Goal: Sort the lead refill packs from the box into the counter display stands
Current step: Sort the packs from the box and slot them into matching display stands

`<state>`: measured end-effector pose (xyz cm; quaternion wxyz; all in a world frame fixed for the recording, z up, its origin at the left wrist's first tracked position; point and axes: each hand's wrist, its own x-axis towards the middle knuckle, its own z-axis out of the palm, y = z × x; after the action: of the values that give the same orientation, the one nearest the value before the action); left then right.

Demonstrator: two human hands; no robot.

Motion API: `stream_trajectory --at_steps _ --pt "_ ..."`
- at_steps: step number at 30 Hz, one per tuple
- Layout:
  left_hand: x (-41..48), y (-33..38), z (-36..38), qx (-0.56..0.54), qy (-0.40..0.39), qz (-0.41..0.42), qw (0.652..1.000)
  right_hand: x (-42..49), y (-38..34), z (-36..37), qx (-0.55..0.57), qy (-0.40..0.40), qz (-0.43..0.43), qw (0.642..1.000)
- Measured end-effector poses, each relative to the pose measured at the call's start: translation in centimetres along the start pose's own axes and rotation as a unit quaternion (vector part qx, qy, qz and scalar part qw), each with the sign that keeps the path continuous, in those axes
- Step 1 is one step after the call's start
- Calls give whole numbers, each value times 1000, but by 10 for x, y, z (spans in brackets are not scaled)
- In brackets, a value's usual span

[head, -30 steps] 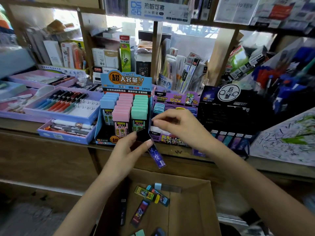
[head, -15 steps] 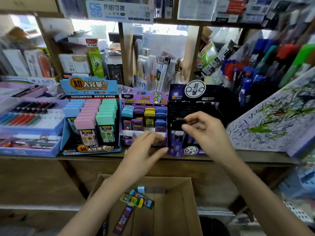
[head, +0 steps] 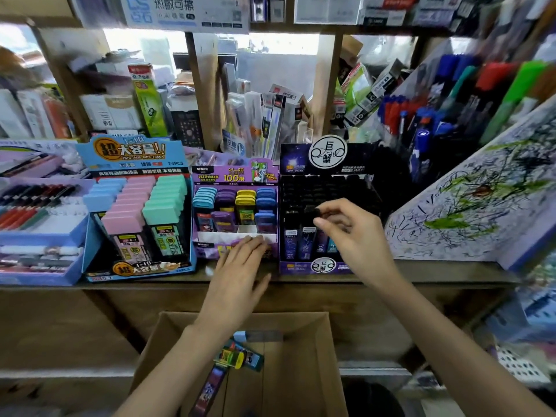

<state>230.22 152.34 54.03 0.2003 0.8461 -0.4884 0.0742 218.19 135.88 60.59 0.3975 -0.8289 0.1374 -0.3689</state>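
The right hand (head: 358,236) pinches a dark refill pack (head: 307,239) in the black stand (head: 298,167). Beside it, the left hand (head: 240,273) rests flat on the purple stand (head: 207,246).

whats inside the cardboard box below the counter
The cardboard box holds a few loose lead refill packs near its back wall, one purple pack nearer. The left forearm covers its left part.

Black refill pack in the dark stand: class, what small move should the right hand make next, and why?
Probably seat it and let go: the right hand pinches the cap of the black refill pack, which stands upright in the dark stand's front row, while more packs lie in the box.
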Motion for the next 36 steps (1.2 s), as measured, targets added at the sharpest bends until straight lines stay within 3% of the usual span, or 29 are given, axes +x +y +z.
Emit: stream_trajectory --at_steps 7,11,14,17,22,25,28,30,33,36 --pt "-5 4 -8 -27 20 16 999 0 6 10 -52 16 46 997" --pt "-25 6 -18 -43 67 39 996 0 2 9 -161 10 59 985" --pt "-57 -6 -15 -82 45 24 995 -20 1 6 -241 34 2 970" --pt "-101 -28 3 -110 -21 -32 993 -59 11 9 -240 4 -56 969" --pt "-161 -67 63 -153 -179 -170 957 -140 63 45 -256 -126 63 956" --pt "-177 -85 99 -148 -224 -181 946 -174 96 69 -285 -130 172 934" --pt "-177 -96 128 -134 -236 -205 940 -193 114 89 -272 -126 302 905" --pt "-171 -103 145 -134 -227 -213 941 -200 121 97 -298 -154 315 888" --pt "-154 -109 166 -133 -178 -212 952 -203 133 98 -287 -130 327 891" --pt "-132 -106 184 -69 -148 -144 976 -205 141 97 -258 -107 332 901"
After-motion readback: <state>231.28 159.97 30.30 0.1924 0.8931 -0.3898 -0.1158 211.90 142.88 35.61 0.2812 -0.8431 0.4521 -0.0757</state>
